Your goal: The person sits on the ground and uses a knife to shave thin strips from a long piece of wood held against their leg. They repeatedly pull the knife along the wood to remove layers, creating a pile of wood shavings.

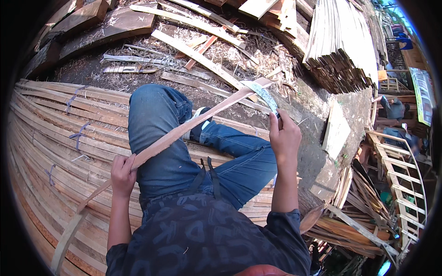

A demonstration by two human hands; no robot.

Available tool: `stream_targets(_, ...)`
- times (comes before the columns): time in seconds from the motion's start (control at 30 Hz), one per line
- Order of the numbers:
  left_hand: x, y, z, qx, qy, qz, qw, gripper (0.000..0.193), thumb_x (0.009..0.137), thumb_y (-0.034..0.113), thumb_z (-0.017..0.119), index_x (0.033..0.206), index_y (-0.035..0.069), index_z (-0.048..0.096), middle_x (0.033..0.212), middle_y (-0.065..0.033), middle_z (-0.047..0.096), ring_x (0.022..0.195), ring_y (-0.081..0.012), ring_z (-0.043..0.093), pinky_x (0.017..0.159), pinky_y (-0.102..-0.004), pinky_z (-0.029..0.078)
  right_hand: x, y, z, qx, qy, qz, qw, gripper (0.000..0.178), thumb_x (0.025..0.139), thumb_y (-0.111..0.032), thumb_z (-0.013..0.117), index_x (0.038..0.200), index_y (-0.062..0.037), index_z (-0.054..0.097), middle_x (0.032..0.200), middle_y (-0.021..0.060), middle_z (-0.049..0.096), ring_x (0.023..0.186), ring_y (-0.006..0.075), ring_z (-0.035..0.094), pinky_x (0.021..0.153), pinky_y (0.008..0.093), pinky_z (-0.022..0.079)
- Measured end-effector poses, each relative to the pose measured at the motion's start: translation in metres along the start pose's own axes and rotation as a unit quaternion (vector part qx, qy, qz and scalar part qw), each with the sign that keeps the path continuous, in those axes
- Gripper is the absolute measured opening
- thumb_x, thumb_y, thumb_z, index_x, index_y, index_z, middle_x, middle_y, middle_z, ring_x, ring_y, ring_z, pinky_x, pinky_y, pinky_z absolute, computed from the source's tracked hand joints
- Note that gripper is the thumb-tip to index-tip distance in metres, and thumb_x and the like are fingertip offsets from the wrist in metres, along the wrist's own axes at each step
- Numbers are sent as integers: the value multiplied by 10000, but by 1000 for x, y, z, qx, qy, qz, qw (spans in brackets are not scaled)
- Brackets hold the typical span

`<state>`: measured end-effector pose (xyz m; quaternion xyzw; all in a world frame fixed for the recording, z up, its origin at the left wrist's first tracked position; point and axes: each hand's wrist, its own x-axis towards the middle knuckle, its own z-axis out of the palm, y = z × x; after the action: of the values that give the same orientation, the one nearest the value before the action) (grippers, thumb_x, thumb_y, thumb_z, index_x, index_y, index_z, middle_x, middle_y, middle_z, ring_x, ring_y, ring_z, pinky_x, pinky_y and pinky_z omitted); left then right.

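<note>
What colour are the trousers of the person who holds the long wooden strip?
Blue denim trousers, seen best in the head view, under the long wooden strip.

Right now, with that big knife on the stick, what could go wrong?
The curved blade rests on the far end of the long wooden strip, which lies over the jeans-clad legs; a slip might cut them. The left hand grips the same strip, so a slide along it could reach those fingers.

rough wooden strip; dull, worn metal blade.
</note>
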<state>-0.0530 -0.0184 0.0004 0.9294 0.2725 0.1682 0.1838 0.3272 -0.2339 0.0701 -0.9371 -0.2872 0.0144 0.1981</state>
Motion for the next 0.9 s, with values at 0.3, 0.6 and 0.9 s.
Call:
stream_targets(0.3, -2, -3, -5, -4, -3, -8, 1000, 378, 668, -70, 643, 1038, 7, 665, 773, -109, 519, 733, -291, 531, 661, -396, 443, -6, -1, 6, -18, 2, 15, 1000, 225, 927, -283, 595, 1008, -80, 647, 698, 126, 636, 640, 328, 633, 573, 418, 481)
stream_targets(0.6, 0, -2, -5, -7, -3, -9, 1000, 382, 661, -68, 658, 1036, 2, 663, 780, -110, 522, 740, -296, 534, 664, -397, 440, -6, 3, 6, -103, 15, 1, 995, 274, 937, -285, 574, 793, -58, 519, 640, 129, 605, 593, 352, 612, 533, 450, 462)
stream_targets(0.9, 1, 0, -4, -16, -5, -13, 1000, 369, 667, -60, 665, 1032, 2, 663, 773, -110, 522, 730, -292, 534, 650, -393, 439, 12, 38, 4, -156, 45, 85, 983, 300, 962, -308, 536, 821, -42, 527, 637, 148, 605, 618, 389, 611, 572, 482, 463)
